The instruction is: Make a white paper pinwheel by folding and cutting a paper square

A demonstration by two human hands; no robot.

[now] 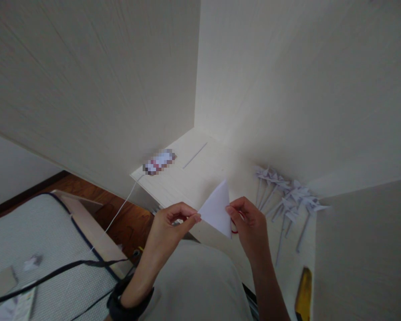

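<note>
The left hand (175,223) pinches the paper (217,208) at nine o'clock, the right hand (251,223) at three; folding seems under way, creasing would next need aligned edges.

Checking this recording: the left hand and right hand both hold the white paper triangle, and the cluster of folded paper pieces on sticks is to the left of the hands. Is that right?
Not quite: the folded paper pieces on sticks are to the right, as the head view shows. The left hand and right hand do both hold the white paper triangle.
</note>
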